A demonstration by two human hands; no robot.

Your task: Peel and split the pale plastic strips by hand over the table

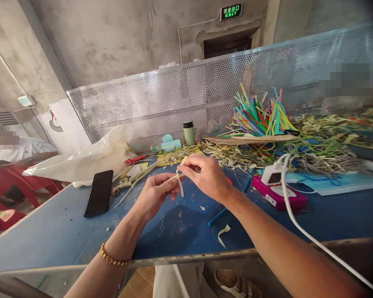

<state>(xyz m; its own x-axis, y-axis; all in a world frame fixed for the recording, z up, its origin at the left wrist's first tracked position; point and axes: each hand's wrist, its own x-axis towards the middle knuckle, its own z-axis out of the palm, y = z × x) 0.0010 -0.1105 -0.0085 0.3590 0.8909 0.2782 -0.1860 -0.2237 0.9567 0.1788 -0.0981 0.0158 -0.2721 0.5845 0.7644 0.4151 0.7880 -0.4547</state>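
Over the middle of the blue table, my left hand (pixel 157 191) and my right hand (pixel 207 175) meet at a pale straw-coloured fibre strip (pixel 180 188). It looks knotted or folded between the fingertips, and one loose end hangs down. My left hand pinches it from the left. Thumb and fingers of my right hand close on its upper part, slightly higher. The fingers partly cover the strip, so its exact shape is hard to see. A blue stick-like tool (pixel 217 217) lies on the table below my right hand, near a curled pale scrap (pixel 224 235).
Left on the table (pixel 49 231) are a black phone (pixel 98 193), a plastic bag (pixel 90 155) and red-handled scissors (pixel 135 159). Behind stand a green jar (pixel 189 133) and a perforated screen (pixel 161 99). Right are colourful stems (pixel 261 114), a pink power bank (pixel 279 196) and a white cable (pixel 294 211).
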